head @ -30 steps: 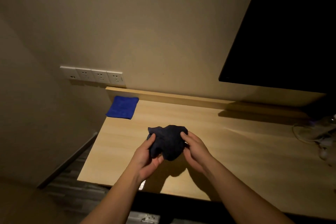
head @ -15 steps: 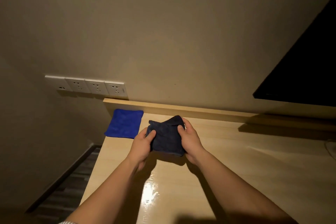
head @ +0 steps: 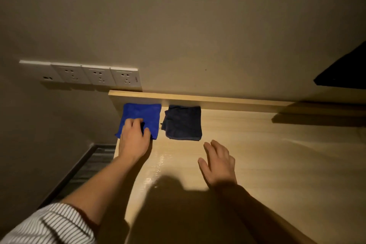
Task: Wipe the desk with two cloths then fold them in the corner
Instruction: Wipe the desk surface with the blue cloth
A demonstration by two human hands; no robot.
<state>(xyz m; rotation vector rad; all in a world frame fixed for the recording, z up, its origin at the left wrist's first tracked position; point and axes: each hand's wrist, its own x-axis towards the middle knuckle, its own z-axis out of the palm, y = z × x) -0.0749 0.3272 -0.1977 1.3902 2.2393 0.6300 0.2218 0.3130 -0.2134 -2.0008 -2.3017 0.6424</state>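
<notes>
A folded bright blue cloth [head: 143,117] lies in the far left corner of the light wooden desk [head: 257,154]. Right beside it, a little apart, lies a folded dark navy cloth [head: 183,123], somewhat rumpled on its left edge. My left hand [head: 133,138] rests on the near part of the blue cloth, its fingers curled onto the fabric and its thumb pressed against the near edge. My right hand [head: 217,161] hovers over the bare desk just in front of the dark cloth, fingers spread, holding nothing.
A raised wooden ledge [head: 217,101] runs along the back of the desk against the wall. A row of white wall sockets [head: 95,75] sits above the left corner. A dark screen corner [head: 344,73] shows at right. The desk's left edge drops to the floor [head: 85,166].
Both hands carried the dark cloth toward the back corner and set it down beside the blue one. My right hand let go and drew back; my left hand moved onto the blue cloth.
</notes>
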